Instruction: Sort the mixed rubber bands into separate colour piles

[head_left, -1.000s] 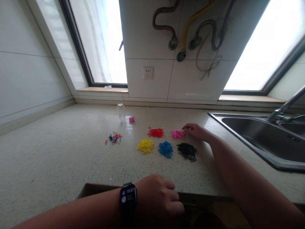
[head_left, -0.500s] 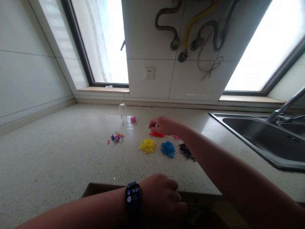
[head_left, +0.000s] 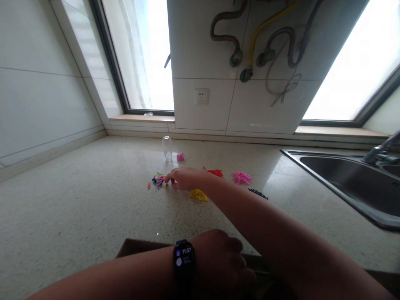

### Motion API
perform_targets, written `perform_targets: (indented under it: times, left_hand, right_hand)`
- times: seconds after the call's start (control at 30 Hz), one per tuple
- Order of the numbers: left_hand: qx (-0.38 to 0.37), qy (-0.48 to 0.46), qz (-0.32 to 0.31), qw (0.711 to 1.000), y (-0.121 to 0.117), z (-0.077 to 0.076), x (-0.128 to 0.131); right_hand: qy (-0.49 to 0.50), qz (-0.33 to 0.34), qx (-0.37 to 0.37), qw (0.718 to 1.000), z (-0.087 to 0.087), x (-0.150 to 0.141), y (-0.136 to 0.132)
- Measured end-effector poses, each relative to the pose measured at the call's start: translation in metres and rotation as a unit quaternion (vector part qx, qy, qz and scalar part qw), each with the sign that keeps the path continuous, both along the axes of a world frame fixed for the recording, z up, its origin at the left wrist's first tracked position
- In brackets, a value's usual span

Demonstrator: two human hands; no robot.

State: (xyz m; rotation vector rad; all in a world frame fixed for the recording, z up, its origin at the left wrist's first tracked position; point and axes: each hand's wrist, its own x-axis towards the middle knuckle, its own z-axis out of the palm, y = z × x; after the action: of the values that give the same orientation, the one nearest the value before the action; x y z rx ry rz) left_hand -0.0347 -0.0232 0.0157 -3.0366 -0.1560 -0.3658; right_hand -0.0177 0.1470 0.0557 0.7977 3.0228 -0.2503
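My right hand (head_left: 183,178) reaches across the counter, its fingertips pinched at the right edge of a small mixed-colour heap of rubber bands (head_left: 158,181). What the pinch holds is too small to name. My forearm hides the blue pile and part of the yellow pile (head_left: 198,195) and black pile (head_left: 258,193). The red pile (head_left: 215,171) and pink pile (head_left: 241,178) lie behind it. My left hand (head_left: 223,262), with a black smartwatch (head_left: 183,262) on the wrist, rests curled at the counter's front edge.
A small clear bottle (head_left: 167,147) stands upright beside its pink cap (head_left: 180,157) at the back. A steel sink (head_left: 353,183) with a tap (head_left: 383,150) lies to the right. Hoses hang on the tiled wall above a socket (head_left: 201,96).
My right hand swept left from the pink pile, past the red one, to the mixed heap. The view shifted slightly left. My left hand stayed put.
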Motion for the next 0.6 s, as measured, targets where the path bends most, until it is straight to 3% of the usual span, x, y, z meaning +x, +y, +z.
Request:
perform_targets:
  times: [0.6]
  left_hand:
    - [0.001,0.003,0.004,1.000,-0.002,0.003,0.000]
  right_hand:
    - [0.036,0.007,0.047,0.998,-0.012,0.002,0.005]
